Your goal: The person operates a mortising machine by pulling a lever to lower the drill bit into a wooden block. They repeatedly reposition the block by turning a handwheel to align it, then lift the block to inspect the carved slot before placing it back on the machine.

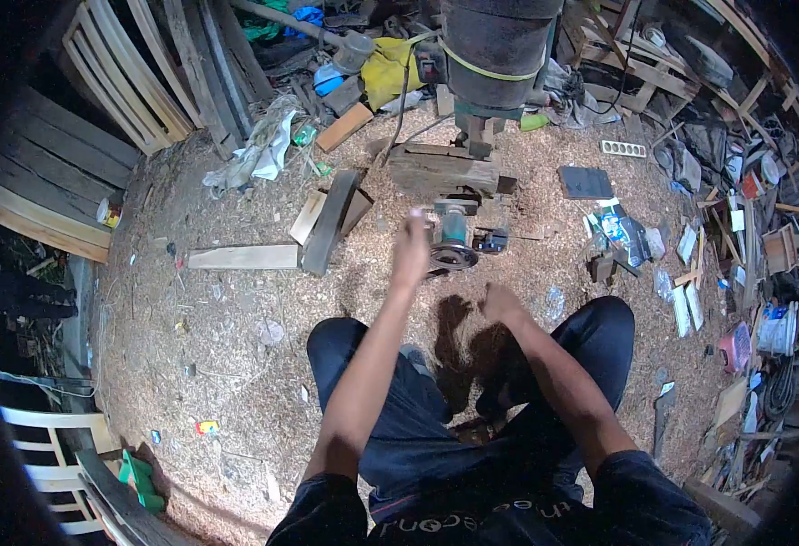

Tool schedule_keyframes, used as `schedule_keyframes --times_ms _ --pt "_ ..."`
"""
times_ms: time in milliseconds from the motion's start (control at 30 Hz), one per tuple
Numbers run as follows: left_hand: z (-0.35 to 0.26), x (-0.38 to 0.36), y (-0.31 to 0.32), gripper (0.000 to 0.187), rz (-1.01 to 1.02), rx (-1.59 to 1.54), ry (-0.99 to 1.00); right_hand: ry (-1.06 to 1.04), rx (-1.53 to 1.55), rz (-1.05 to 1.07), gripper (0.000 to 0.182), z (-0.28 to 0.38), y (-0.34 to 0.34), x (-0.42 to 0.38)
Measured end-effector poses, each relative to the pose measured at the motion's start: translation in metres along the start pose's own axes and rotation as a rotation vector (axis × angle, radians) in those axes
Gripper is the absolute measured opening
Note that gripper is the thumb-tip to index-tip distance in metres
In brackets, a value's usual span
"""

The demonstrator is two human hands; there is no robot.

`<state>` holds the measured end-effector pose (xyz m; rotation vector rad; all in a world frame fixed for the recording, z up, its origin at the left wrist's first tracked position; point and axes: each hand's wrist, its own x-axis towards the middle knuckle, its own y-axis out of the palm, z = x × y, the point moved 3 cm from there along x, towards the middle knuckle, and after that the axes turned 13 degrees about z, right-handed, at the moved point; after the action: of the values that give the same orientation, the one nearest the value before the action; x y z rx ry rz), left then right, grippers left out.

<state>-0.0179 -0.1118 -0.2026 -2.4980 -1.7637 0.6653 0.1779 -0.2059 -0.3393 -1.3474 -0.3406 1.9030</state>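
Note:
A teal power tool (454, 227) with a round metal disc (452, 258) at its near end lies on the ground in front of me. Just left of its body, my left hand (409, 247) is raised edge-on with the fingers stretched upward, overlapping the tool's side in this view. My right hand (505, 304) is closed, knuckles forward, over the ground near my right knee and apart from the disc. Its curled fingers hide whatever they hold, if anything. A small dark device (490, 240) sits against the tool's right side.
Behind the tool lies a thick wood block (445, 170), below a large dark cylinder (500, 55). Boards (243, 257) and a dark beam (331, 223) lie to the left. At right are a dark slab (586, 182), a power strip (623, 148) and scraps. Wood shavings cover the ground.

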Motion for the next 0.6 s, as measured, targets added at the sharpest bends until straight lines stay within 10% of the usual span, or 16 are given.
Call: schedule_keyframes --times_ms 100,267,600 --pt "0.032 0.051 -0.045 0.089 -0.227 -0.343 0.132 -0.036 0.350 -0.480 0.035 -0.010 -0.059 0.010" --pt "0.027 0.120 -0.057 0.094 -0.338 -0.193 0.075 -0.342 0.792 -0.793 0.062 0.000 -0.135 0.033" --pt "0.020 0.133 -0.047 0.080 -0.210 0.110 -0.014 -0.361 0.710 -0.536 0.068 0.009 -0.181 0.074"
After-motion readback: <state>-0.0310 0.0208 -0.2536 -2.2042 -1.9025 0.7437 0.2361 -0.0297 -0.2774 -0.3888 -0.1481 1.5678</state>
